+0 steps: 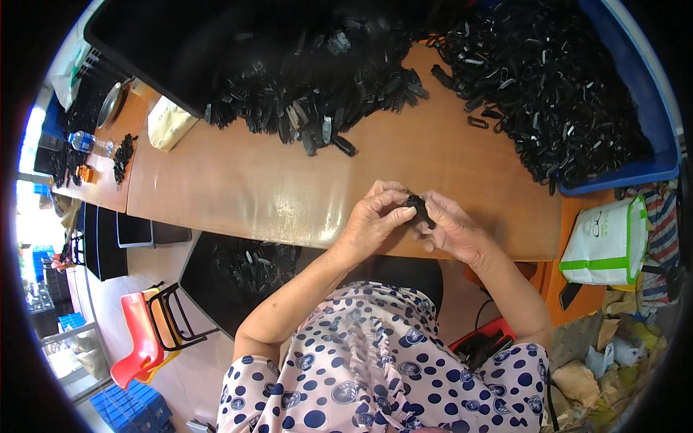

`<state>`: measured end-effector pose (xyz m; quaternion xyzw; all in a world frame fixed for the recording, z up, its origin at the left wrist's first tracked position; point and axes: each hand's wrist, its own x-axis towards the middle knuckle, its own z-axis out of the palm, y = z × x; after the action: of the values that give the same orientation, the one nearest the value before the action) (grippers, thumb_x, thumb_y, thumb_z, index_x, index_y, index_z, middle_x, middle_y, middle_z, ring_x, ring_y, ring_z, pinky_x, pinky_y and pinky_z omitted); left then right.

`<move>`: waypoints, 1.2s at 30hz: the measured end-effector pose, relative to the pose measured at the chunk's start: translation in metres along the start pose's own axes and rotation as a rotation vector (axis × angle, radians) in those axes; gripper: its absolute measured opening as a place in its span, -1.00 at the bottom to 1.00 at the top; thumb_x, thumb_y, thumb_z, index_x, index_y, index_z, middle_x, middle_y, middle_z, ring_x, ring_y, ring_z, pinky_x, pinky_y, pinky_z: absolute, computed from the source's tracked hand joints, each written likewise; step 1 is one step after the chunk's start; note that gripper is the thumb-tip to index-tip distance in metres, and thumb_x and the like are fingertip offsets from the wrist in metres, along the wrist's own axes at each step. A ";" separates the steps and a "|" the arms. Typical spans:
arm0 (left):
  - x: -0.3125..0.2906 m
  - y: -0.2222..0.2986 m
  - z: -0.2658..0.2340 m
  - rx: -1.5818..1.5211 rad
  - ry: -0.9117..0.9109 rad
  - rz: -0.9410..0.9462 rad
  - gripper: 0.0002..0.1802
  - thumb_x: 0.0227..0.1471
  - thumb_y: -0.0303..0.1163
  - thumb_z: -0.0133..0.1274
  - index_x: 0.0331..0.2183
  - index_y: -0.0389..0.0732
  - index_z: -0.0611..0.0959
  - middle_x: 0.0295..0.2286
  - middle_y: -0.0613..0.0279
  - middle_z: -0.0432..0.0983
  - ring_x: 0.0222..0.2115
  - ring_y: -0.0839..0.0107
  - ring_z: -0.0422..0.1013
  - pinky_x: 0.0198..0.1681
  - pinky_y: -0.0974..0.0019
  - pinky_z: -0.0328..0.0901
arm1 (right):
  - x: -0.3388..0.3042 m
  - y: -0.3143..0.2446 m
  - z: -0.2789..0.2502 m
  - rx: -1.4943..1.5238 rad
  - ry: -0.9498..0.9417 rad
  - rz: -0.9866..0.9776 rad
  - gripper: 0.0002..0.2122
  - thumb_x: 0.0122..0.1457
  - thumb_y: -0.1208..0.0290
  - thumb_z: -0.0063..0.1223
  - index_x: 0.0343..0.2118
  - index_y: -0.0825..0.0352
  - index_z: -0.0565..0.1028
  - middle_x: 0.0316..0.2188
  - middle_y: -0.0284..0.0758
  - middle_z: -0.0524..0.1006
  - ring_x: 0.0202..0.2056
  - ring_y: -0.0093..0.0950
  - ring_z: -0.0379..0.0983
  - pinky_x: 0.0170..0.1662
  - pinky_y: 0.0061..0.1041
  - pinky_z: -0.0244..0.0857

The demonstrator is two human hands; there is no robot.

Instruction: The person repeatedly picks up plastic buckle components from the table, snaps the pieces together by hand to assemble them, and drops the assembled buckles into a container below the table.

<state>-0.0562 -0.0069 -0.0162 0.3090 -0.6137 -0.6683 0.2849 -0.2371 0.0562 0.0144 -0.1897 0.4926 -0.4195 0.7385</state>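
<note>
Over the near edge of the wooden table, both hands meet around a small black plastic part (417, 205). My left hand (374, 218) pinches it between thumb and fingertips. Against its other side are the curled fingers of my right hand (451, 225), a little blurred. The part's exact shape is partly hidden by the fingers. Beyond the hands lies a heap of thin black plastic parts (325, 86), a few of them grey or clear. A second heap of small black loop-shaped pieces (548, 86) spreads at the right.
A large blue bin (653, 108) edges the right heap, and a black bin (144, 50) tips over the back left. Right of the table sits a white-and-green bag (603, 242). A black crate (242, 270) of parts and a red chair (141, 339) stand lower left.
</note>
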 end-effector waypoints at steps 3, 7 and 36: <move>0.010 0.009 0.006 -0.224 0.002 -0.010 -0.75 0.06 -0.37 0.10 -0.24 -0.34 0.60 -0.07 0.15 0.24 -0.42 0.52 0.38 -0.40 0.48 0.37 | 0.006 0.004 -0.014 -0.069 -0.119 -0.039 -0.67 0.26 0.34 -0.12 0.03 0.34 0.26 -0.30 -0.32 0.44 -0.32 -0.55 0.45 -0.43 -0.64 0.38; 0.021 0.019 0.011 -0.496 -0.038 -0.288 -0.74 0.04 -0.40 0.14 -0.21 -0.29 0.55 0.04 0.22 0.16 -0.53 0.57 0.32 -0.42 0.51 0.36 | 0.003 -0.015 -0.007 -0.040 -0.367 -0.047 -0.66 0.29 0.35 -0.20 0.09 0.30 0.22 -0.29 -0.27 0.44 -0.31 -0.52 0.44 -0.40 -0.61 0.38; 0.307 0.041 0.032 0.796 -0.183 0.297 -0.69 -0.01 -0.22 0.09 -0.22 -0.17 0.60 -0.18 0.03 0.48 -0.21 0.05 0.44 -0.14 0.08 0.32 | 0.067 -0.097 -0.149 -1.589 0.686 -0.825 -0.82 0.05 0.48 0.05 -0.28 0.37 0.41 -0.30 -0.19 0.43 -0.23 -0.19 0.37 -0.25 -0.26 0.32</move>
<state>-0.2791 -0.2232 0.0068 0.2428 -0.8841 -0.3558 0.1811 -0.4003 -0.0336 -0.0227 -0.6605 0.7170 -0.2226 0.0039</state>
